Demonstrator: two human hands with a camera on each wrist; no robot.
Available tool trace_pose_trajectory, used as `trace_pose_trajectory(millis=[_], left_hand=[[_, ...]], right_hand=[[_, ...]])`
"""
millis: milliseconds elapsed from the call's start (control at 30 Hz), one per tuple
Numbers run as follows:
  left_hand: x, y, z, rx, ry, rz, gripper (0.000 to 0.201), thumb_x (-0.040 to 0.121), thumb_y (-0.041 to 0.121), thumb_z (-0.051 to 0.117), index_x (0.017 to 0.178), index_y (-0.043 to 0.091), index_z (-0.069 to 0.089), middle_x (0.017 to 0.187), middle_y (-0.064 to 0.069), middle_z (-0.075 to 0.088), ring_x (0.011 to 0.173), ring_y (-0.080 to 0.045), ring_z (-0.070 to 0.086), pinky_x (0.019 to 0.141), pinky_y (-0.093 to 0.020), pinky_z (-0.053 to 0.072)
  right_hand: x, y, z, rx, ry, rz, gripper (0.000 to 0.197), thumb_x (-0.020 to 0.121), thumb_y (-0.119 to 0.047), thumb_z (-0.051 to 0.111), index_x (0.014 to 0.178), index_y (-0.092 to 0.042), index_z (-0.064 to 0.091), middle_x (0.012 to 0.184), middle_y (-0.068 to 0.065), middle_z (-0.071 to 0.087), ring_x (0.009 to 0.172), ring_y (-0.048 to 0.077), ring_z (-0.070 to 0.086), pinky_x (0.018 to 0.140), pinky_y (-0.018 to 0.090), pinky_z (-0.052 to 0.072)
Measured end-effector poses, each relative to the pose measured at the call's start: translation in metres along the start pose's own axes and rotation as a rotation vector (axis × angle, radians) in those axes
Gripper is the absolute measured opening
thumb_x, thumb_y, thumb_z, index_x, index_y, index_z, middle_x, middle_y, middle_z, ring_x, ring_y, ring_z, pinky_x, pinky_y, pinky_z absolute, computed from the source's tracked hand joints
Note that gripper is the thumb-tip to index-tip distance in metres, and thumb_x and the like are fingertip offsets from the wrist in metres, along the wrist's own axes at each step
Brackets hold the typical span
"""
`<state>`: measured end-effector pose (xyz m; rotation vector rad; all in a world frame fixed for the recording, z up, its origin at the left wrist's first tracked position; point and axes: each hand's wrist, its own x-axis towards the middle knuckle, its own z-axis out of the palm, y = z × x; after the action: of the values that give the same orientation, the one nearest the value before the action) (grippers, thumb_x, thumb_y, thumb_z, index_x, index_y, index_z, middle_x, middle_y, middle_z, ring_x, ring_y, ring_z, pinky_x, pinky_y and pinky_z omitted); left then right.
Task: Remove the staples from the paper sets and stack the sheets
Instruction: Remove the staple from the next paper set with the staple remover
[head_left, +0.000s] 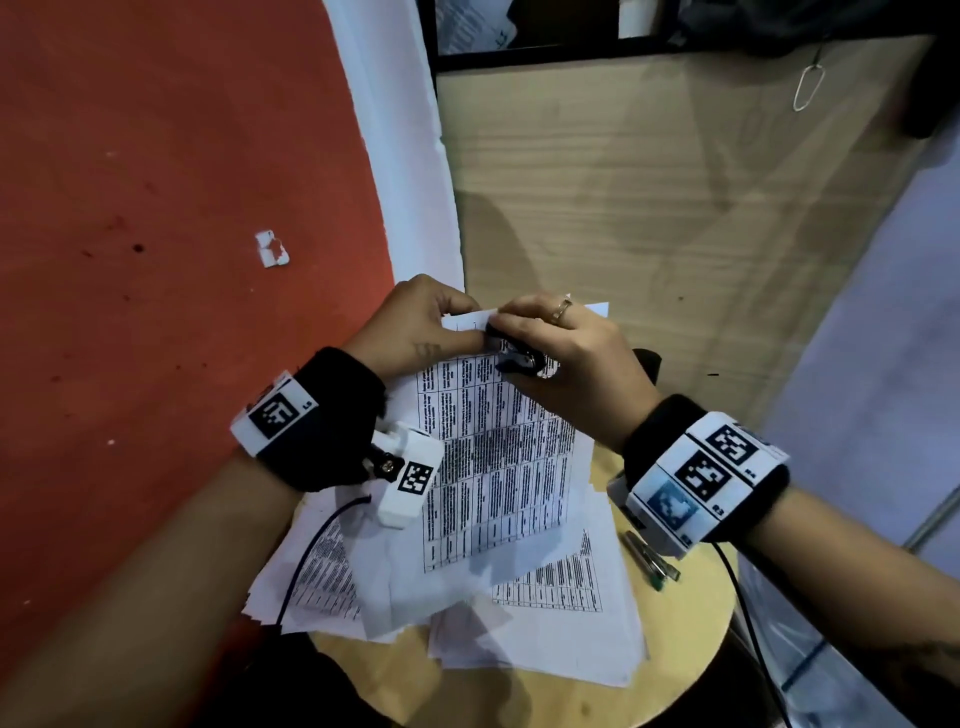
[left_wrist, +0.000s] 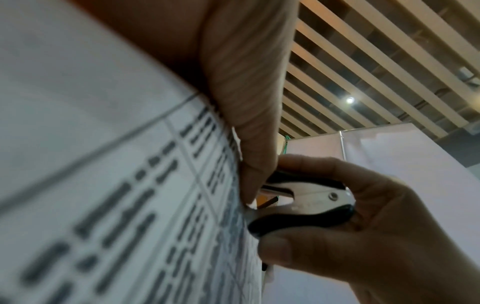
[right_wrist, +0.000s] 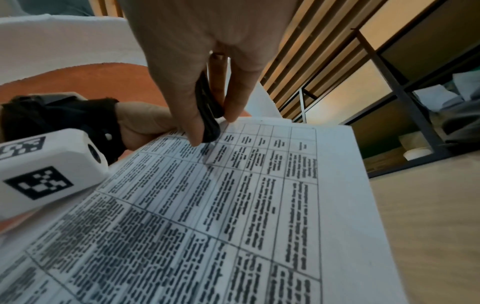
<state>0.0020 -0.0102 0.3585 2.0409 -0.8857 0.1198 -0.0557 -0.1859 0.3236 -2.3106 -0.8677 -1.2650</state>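
A stapled paper set (head_left: 493, 457) printed with a table is held up above a round wooden stool. My left hand (head_left: 421, 327) pinches its top edge, thumb on the printed side (left_wrist: 249, 102). My right hand (head_left: 550, 353) grips a black and chrome staple remover (head_left: 519, 356), thumb and fingers squeezing its two handles (left_wrist: 306, 201). The remover's claws meet the paper's top edge beside my left thumb. In the right wrist view the remover (right_wrist: 207, 115) touches the sheet (right_wrist: 233, 205) near its top. The staple itself is hidden.
Loose printed sheets (head_left: 545, 623) lie piled on the round wooden stool (head_left: 691, 623). Two pens (head_left: 652, 561) lie on the stool's right side. A scrap of torn paper (head_left: 271, 249) lies on the red floor (head_left: 156, 260). A wooden panel (head_left: 649, 208) stands behind.
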Motion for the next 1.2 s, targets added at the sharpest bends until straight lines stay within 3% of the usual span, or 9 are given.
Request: trace_pose_trajectory(millis=[67, 167, 300, 400, 567, 767, 967, 1100, 1200], left_hand=[[-0.0022, 0.0029, 0.0001, -0.046, -0.012, -0.015, 0.013, 0.073, 0.023, 0.079, 0.075, 0.011, 0.074, 0.067, -0.010, 0.066, 0.066, -0.006, 0.054, 0.068, -0.029, 0.041], [-0.0034, 0.0052, 0.0011, -0.086, -0.002, -0.018, 0.020, 0.073, 0.019, 0.079, 0.079, 0.001, 0.073, 0.075, -0.020, 0.068, 0.070, -0.011, 0.055, 0.071, -0.032, 0.043], [-0.0012, 0.0041, 0.0037, -0.072, 0.034, -0.004, 0.033, 0.064, 0.034, 0.078, 0.078, 0.005, 0.073, 0.082, -0.024, 0.069, 0.073, -0.011, 0.058, 0.074, -0.040, 0.050], [-0.0003, 0.0012, 0.0055, -0.067, 0.074, 0.019, 0.041, 0.058, 0.047, 0.073, 0.077, 0.010, 0.072, 0.075, -0.025, 0.066, 0.069, -0.010, 0.054, 0.069, -0.035, 0.045], [-0.0004, 0.0024, 0.0055, -0.078, 0.074, 0.022, 0.039, 0.059, 0.046, 0.073, 0.081, 0.013, 0.072, 0.079, -0.024, 0.068, 0.070, -0.012, 0.055, 0.070, -0.043, 0.049], [-0.0046, 0.0041, 0.0029, -0.148, -0.022, -0.007, 0.008, 0.070, 0.015, 0.079, 0.070, 0.020, 0.073, 0.066, 0.007, 0.069, 0.066, -0.002, 0.059, 0.070, -0.026, 0.046], [-0.0061, 0.0036, -0.0002, -0.176, -0.073, -0.054, 0.008, 0.072, 0.012, 0.076, 0.075, 0.019, 0.073, 0.071, 0.005, 0.069, 0.070, -0.005, 0.060, 0.072, -0.025, 0.047], [-0.0056, 0.0010, 0.0013, -0.253, -0.088, -0.062, 0.015, 0.070, 0.020, 0.075, 0.084, 0.015, 0.073, 0.086, -0.008, 0.070, 0.083, -0.011, 0.061, 0.083, -0.025, 0.046], [-0.0059, 0.0013, 0.0014, -0.295, -0.068, -0.071, 0.016, 0.069, 0.016, 0.079, 0.083, 0.013, 0.072, 0.079, -0.004, 0.069, 0.074, -0.006, 0.062, 0.074, -0.019, 0.047]], right_hand=[[0.0013, -0.0015, -0.0011, -0.024, 0.010, -0.023, 0.035, 0.068, -0.004, 0.071, 0.103, -0.001, 0.069, 0.100, 0.013, 0.068, 0.084, 0.032, 0.066, 0.066, 0.039, 0.056], [0.0033, -0.0024, -0.0025, -0.059, 0.008, -0.039, 0.035, 0.067, -0.004, 0.071, 0.101, -0.001, 0.069, 0.100, 0.012, 0.068, 0.084, 0.031, 0.066, 0.066, 0.039, 0.056], [0.0041, -0.0026, -0.0023, -0.111, -0.001, -0.078, 0.033, 0.066, -0.003, 0.072, 0.099, -0.001, 0.070, 0.097, 0.012, 0.068, 0.083, 0.031, 0.066, 0.063, 0.037, 0.056], [0.0039, -0.0022, -0.0019, -0.119, -0.004, -0.093, 0.033, 0.066, -0.004, 0.072, 0.099, -0.001, 0.069, 0.096, 0.012, 0.068, 0.084, 0.031, 0.066, 0.062, 0.037, 0.056], [0.0052, 0.0004, -0.0034, -0.112, 0.002, -0.109, 0.032, 0.066, -0.002, 0.071, 0.098, -0.001, 0.069, 0.097, 0.013, 0.068, 0.083, 0.032, 0.066, 0.063, 0.038, 0.055], [0.0068, 0.0001, 0.0009, -0.136, 0.001, -0.125, 0.020, 0.071, -0.003, 0.068, 0.091, -0.001, 0.070, 0.090, 0.013, 0.068, 0.077, 0.033, 0.065, 0.056, 0.038, 0.054], [0.0058, 0.0020, 0.0016, -0.121, 0.003, -0.120, 0.016, 0.074, -0.008, 0.066, 0.088, 0.000, 0.069, 0.088, 0.014, 0.068, 0.075, 0.032, 0.064, 0.058, 0.036, 0.054], [0.0047, 0.0016, 0.0022, -0.040, 0.027, -0.039, 0.020, 0.071, -0.007, 0.071, 0.090, -0.001, 0.070, 0.091, 0.012, 0.068, 0.078, 0.030, 0.066, 0.064, 0.035, 0.054], [0.0025, -0.0002, 0.0005, 0.133, 0.058, 0.098, 0.025, 0.072, -0.008, 0.074, 0.095, -0.001, 0.070, 0.094, 0.011, 0.067, 0.083, 0.020, 0.064, 0.075, 0.028, 0.052]])
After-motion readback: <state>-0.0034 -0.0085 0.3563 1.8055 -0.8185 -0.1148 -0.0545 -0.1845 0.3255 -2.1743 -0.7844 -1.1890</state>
